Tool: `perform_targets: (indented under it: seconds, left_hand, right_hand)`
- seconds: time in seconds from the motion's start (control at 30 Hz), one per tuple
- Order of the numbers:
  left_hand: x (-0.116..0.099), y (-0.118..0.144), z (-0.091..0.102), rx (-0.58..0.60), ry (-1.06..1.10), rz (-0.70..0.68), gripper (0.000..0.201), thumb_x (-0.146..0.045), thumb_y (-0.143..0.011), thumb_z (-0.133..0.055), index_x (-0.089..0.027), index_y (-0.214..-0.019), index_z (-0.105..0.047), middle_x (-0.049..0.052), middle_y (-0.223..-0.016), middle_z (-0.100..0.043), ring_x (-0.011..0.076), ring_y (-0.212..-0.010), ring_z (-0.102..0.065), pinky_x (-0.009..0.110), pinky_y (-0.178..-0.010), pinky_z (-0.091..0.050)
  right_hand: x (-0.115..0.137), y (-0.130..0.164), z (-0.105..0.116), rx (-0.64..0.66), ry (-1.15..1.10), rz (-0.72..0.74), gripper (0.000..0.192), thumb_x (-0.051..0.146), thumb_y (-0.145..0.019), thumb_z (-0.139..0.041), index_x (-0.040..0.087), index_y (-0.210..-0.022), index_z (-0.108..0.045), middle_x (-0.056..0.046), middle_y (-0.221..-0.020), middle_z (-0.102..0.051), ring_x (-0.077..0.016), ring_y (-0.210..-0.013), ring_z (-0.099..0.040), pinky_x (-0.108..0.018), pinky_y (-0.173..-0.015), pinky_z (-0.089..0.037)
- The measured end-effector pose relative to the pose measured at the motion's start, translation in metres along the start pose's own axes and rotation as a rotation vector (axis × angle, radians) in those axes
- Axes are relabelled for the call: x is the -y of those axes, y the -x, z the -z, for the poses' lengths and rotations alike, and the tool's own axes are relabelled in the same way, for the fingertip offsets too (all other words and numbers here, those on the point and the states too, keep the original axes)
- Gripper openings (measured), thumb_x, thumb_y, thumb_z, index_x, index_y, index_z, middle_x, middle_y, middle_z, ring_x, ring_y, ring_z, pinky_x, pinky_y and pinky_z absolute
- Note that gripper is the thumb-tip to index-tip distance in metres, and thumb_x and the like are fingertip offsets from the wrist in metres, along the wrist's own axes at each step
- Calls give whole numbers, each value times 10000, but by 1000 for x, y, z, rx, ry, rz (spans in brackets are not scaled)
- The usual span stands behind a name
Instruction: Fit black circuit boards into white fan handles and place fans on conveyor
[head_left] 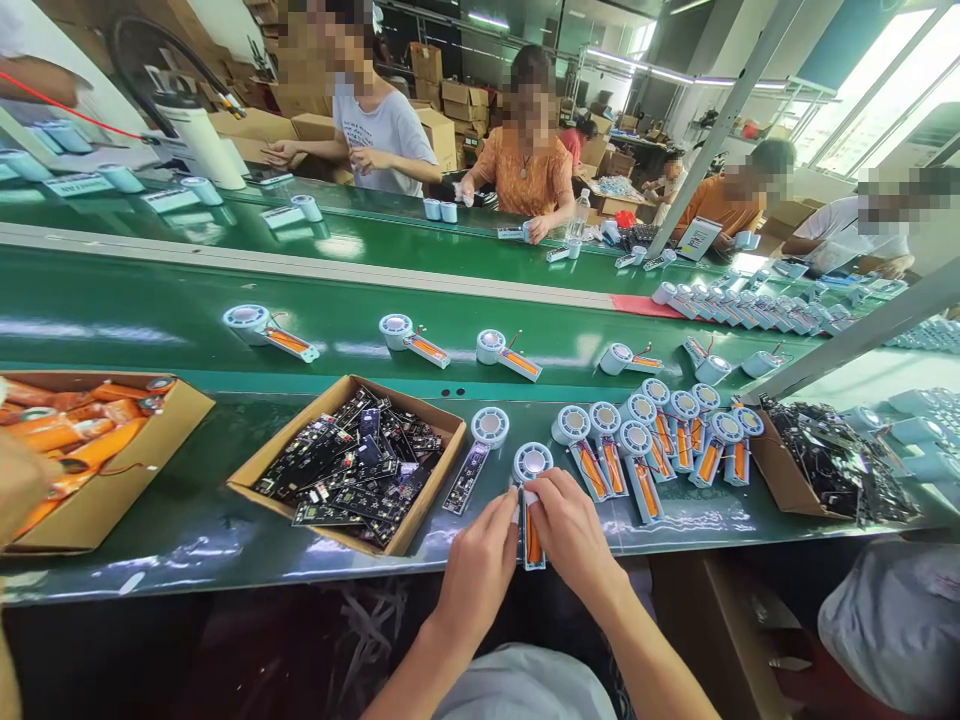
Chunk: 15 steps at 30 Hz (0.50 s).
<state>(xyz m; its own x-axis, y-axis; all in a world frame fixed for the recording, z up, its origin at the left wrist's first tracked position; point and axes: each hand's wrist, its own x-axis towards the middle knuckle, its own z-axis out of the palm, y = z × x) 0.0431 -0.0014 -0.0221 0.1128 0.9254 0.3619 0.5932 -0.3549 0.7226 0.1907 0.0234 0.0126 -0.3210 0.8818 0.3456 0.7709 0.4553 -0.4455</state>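
Note:
Close to the table's front edge lies a light blue handheld fan (pixel 533 462), its round head pointing away from me and its open handle showing an orange battery. My left hand (pixel 484 550) pinches a thin dark strip, seen edge-on, that looks like a circuit board (pixel 522 510) along the handle's left side. From the right, my right hand (pixel 568 525) has its fingers closed on the handle just below the fan head. Both sets of fingertips nearly meet there and hide the details between them. Left of my hands lies another fan (pixel 490 428) with a black circuit board on its handle.
A cardboard box of circuit boards (pixel 244 488) stands at left, beyond it a box of orange batteries (pixel 169 440). Several fans (pixel 635 437) cluster at right, near another box of boards (pixel 791 490). Fans lie along the green conveyor (pixel 337 300). Co-workers (pixel 525 165) sit opposite.

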Motion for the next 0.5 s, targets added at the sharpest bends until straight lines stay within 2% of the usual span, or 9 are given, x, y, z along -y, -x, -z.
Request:
perform_targets:
  seconds: [0.1, 0.2, 0.3, 0.43, 0.5]
  left_hand:
    - [1, -11, 12, 79, 100, 30, 341, -147, -940, -437, -177, -1154, -701, 106, -1114, -769, 230, -1019, -738, 339, -890, -597]
    - [3, -24, 25, 171, 207, 47, 328, -158, -935, -461, -209, -1126, -724, 82, -1114, -769, 207, -966, -740, 319, -876, -595]
    - [7, -31, 30, 231, 275, 63, 328, -169, -932, -468, -225, -1111, -737, 70, -1090, -773, 190, -886, -739, 302, -830, -599]
    - [4, -32, 26, 209, 314, 97, 311, -195, -921, -484, -221, -1081, -750, 73, -1073, -777, 203, -890, -732, 320, -837, -594]
    - [-3, -29, 25, 179, 330, 123, 310, -231, -929, -482, -217, -1092, -745, 81, -1094, -774, 224, -962, -724, 344, -886, -579]
  right_hand:
    - [-12, -5, 5, 26, -242, -44, 183, 82, -928, -533, 202, -1011, -642, -39, -875, -662, -184, -789, -638, -286, -713, -532]
    - [-21, -9, 8, 75, -398, -19, 204, 132, -953, -537, 210, -1080, -676, -47, -922, -677, -178, -824, -655, -280, -737, -534]
    - [-23, -10, 8, 94, -467, 12, 207, 159, -972, -523, 210, -1013, -719, -60, -960, -679, -178, -867, -659, -284, -766, -529]
    - [-19, -10, 8, 46, -425, -64, 217, 215, -967, -529, 200, -997, -744, -67, -916, -665, -194, -855, -637, -302, -761, -512]
    - [-17, -10, 11, 92, -447, -164, 231, 262, -966, -534, 193, -985, -753, -61, -874, -675, -191, -814, -628, -298, -735, -497]
